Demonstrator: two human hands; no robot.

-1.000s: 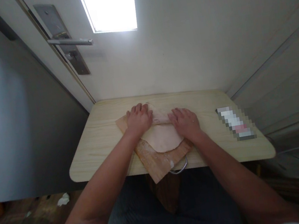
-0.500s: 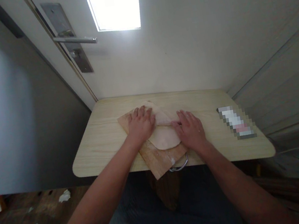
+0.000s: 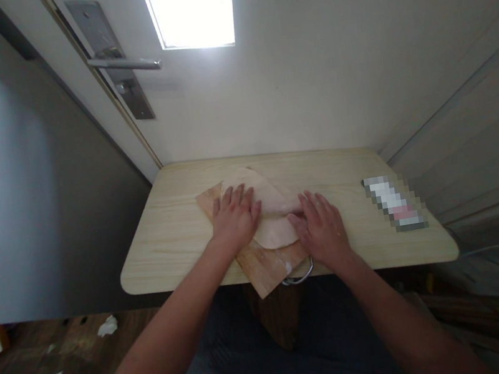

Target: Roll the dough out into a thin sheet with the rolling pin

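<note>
A thin, pale sheet of dough [image 3: 276, 233] lies on a small wooden cutting board [image 3: 265, 273], which is turned at an angle. A fold or ridge runs across the dough between my hands; I cannot tell whether anything lies inside it. My left hand [image 3: 235, 214] rests on the left side of the dough with its fingers spread. At the right edge is my right hand [image 3: 321, 220], its thumb and fingers on either side of the dough's raised edge. What lies beneath both palms is hidden.
The board lies on a light wood-grain table [image 3: 163, 238], its near corner and metal handle [image 3: 299, 279] over the front edge. A blurred-out flat object [image 3: 394, 203] is on the right. Behind stands a door with a lever handle [image 3: 125, 62]. Crumpled paper [image 3: 107, 326] lies on the floor.
Both hands have slid slightly toward me, and the ridge in the dough has come nearer with them. More of the dough's far part shows. The board has stayed put.
</note>
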